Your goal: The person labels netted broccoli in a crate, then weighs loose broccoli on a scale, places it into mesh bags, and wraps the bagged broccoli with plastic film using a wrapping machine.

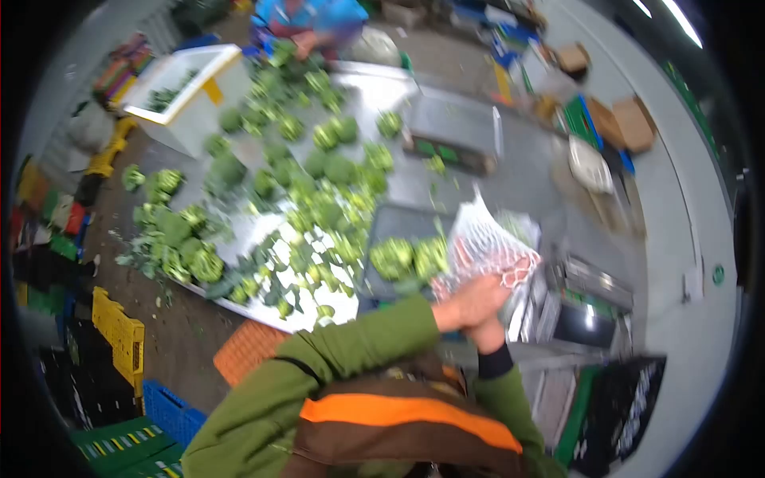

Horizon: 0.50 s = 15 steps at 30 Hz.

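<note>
At the right front of the metal table, my left hand [476, 301] is closed on a white foam mesh net [480, 225]. Its arm crosses in front of my body, with the fingertips at the net's lower right edge. Behind and below it, my right hand [486, 331] is mostly hidden, its wrist in a dark cuff. Pinkish, finger-like shapes show through the stretched net, slightly blurred. Just left of the net, broccoli heads [392, 259] rest in a dark tray [390, 223].
Loose broccoli [327, 171] and leaves cover much of the metal table [358, 88]. A white foam box [179, 119] stands at the left. Across the table is a person in blue [311, 20]. Metal equipment [590, 283] sits right of my hands; an orange crate [247, 350] is below the table edge.
</note>
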{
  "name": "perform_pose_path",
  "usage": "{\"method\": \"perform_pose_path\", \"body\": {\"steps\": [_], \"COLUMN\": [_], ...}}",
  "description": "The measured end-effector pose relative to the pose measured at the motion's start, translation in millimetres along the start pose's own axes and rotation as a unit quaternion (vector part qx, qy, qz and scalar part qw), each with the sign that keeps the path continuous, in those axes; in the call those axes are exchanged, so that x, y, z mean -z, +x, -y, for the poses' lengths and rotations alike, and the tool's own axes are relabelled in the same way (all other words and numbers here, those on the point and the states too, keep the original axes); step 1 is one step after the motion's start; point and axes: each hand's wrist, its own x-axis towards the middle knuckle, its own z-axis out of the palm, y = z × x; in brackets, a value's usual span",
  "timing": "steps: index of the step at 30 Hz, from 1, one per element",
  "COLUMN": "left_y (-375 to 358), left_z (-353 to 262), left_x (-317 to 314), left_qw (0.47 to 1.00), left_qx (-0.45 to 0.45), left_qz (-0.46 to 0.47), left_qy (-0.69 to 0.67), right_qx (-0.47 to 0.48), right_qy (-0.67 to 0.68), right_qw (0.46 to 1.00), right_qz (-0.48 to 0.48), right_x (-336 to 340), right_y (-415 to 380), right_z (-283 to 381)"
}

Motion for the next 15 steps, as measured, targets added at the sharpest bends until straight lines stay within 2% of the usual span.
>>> {"method": "perform_pose_path", "body": {"steps": [1,2,3,4,5,6,7,8,9,10,11,13,15], "left_y": [-6.4,-15.0,-14.0,-18.5,-14.5,-15.3,-18.6,-23.2,-31.9,-46.4,-60.3,-78.1,-87.3], "left_z": [31.6,20.7,-16.3,-7.1,3.5,12.1,13.1,19.9,27.5,35.1,43.3,61.3,97.1], "left_x": [-13.1,-8.8,7.0,14.9,28.4,42.7,51.8,57.1,61.3,62.8,65.4,80.3,99.6], "left_qw": [0.953,0.969,0.998,0.985,0.967,0.937,0.939,0.897,0.896,0.905,0.849,0.828,0.797], "left_qx": [-0.035,-0.09,0.016,0.169,-0.037,0.306,0.271,0.264,0.265,0.081,-0.109,0.006,0.025], "left_qz": [0.119,0.048,-0.021,-0.033,-0.144,0.053,0.058,0.169,0.17,0.011,-0.149,-0.164,-0.25], "left_qy": [0.277,0.225,0.056,0.028,0.208,0.158,0.203,0.313,0.312,0.419,0.495,0.536,0.549], "right_qx": [-0.026,-0.084,-0.136,-0.159,-0.164,-0.084,-0.004,0.079,0.162,0.101,0.096,0.241,0.204], "right_qy": [-0.027,0.103,0.237,0.323,0.317,0.206,0.092,-0.021,-0.134,0.018,0.018,-0.042,-0.052], "right_qw": [0.999,0.978,0.92,0.923,0.924,0.965,0.986,0.987,0.968,0.993,0.993,0.963,0.97], "right_qz": [0.019,0.16,0.281,0.137,0.134,0.137,0.139,0.139,0.137,0.066,0.068,0.115,0.118], "right_x": [30.6,53.7,66.2,77.5,72.7,68.8,65.2,59.9,53.4,42.2,47.1,53.6,38.4], "right_y": [-14.3,-4.6,13.9,42.7,48.2,52.8,53.2,54.3,56.6,52.1,52.0,57.3,67.3], "right_z": [-21.4,-40.5,-50.1,-11.3,-5.3,-2.6,0.3,4.1,13.9,28.8,31.9,35.0,35.6]}}
